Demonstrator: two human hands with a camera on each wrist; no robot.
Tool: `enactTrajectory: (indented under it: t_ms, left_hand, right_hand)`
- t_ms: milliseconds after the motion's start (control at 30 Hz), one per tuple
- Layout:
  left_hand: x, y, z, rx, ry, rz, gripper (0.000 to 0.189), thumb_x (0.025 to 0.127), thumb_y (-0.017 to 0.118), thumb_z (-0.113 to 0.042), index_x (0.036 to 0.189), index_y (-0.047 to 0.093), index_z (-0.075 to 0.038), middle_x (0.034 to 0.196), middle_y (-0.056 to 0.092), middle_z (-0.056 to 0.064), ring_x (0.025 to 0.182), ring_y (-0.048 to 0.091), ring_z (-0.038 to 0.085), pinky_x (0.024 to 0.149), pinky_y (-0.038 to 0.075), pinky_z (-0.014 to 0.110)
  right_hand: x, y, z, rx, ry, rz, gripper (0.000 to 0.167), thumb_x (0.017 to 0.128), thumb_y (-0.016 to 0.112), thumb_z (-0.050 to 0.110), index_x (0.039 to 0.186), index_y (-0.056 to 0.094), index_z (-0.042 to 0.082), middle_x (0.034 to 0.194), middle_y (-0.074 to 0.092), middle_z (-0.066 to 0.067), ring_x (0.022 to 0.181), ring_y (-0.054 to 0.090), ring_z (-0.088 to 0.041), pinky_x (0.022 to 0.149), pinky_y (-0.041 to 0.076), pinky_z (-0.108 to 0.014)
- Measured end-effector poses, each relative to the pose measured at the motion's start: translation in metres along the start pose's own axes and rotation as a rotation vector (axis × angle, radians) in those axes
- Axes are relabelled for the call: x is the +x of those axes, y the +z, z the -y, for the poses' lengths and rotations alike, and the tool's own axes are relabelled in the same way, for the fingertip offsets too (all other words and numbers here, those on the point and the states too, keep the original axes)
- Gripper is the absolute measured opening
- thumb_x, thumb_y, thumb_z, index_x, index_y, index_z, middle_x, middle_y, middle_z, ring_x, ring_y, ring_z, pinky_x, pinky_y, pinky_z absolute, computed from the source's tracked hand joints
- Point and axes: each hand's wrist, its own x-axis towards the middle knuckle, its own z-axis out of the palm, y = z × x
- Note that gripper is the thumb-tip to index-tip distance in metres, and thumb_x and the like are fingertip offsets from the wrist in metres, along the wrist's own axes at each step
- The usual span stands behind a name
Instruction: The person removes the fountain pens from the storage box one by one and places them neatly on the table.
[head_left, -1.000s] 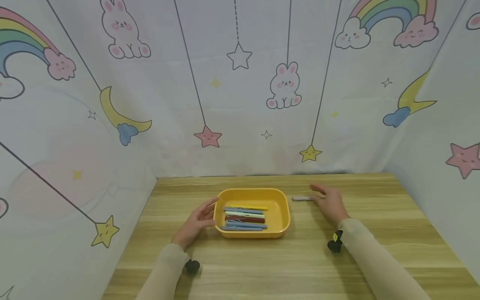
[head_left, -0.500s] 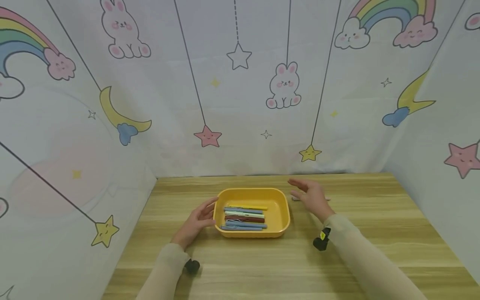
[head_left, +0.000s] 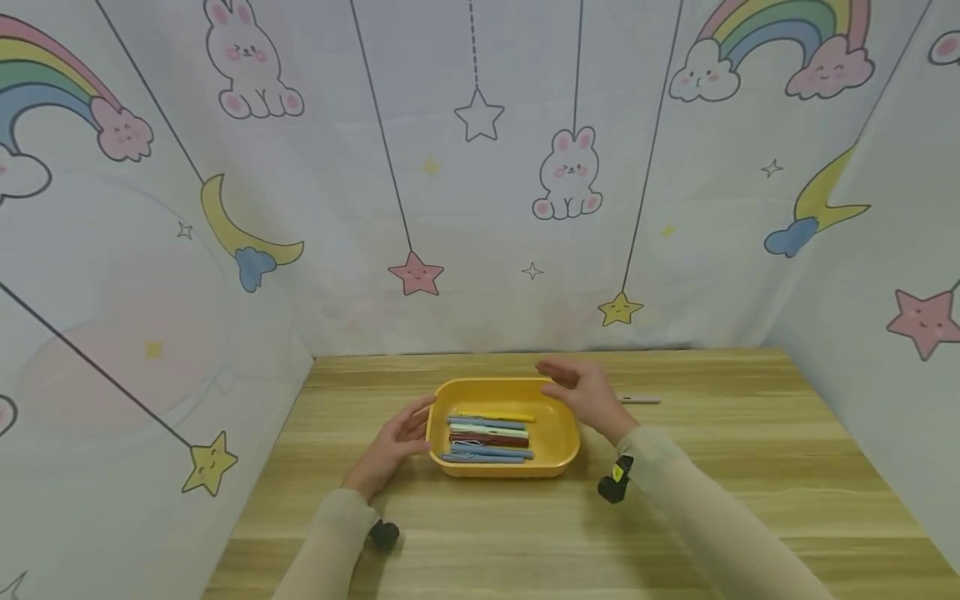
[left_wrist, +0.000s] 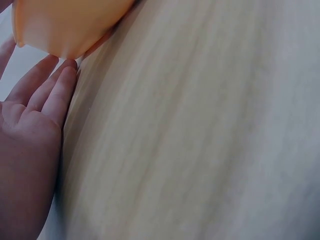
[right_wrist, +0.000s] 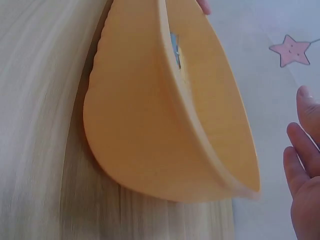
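On the worktop [head_left: 495,542], we find a person's left hand [head_left: 388,447], fingers relaxed, touching the left side of a yellow tray [head_left: 510,471] holding several pens [head_left: 491,438]. The right hand [head_left: 592,402], fingers loose and empty, has moved left over the tray's back right corner. One pale pen [head_left: 642,401] remains outside, towards the worktop's back edge, apart from the others.

Tray [head_left: 555,433]: coloured yellow
Pens [head_left: 491,438]: toned blue, yellow, pale green, brown
Surface [head_left: 510,533]: patterned in wood grain
Backdrop [head_left: 495,208]: printed pastel on white
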Motion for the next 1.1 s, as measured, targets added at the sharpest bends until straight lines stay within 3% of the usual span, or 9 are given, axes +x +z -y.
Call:
enactTrajectory:
  t_ms: [200,500,1100]
  left_hand:
    - [0.0,0.0,0.001,-0.005,0.008,0.008,0.075,0.098,0.069,-0.001,0.164,0.036,-0.017,0.169,0.033,0.018,0.153,0.038,0.038,0.118,0.04,0.031]
    - [0.001,-0.001,0.001,-0.007,0.021,0.008,0.074,0.098,0.069,-0.001,0.163,0.037,-0.017,0.168,0.034,0.018,0.153,0.038,0.038,0.117,0.041,0.029]
    - [0.0,0.0,-0.001,-0.009,0.018,0.007,0.074,0.098,0.068,0.0,0.163,0.038,-0.018,0.168,0.034,0.017,0.152,0.039,0.038,0.116,0.042,0.028]
  right_hand:
    - [0.005,0.013,0.007,-0.016,0.006,0.043,0.046,0.098,0.073,0.003,0.143,0.064,0.004,0.142,0.067,-0.012,0.132,0.062,-0.037,0.108,0.052,-0.042]
    - [0.015,0.032,0.006,-0.09,0.061,0.085,0.042,0.099,0.072,0.007,0.141,0.068,0.013,0.143,0.067,-0.006,0.132,0.064,-0.028,0.106,0.054,-0.043]
    - [0.019,0.051,0.0,-0.122,0.134,0.162,0.046,0.096,0.074,0.003,0.142,0.066,0.008,0.14,0.068,-0.008,0.13,0.064,-0.03,0.107,0.054,-0.046]
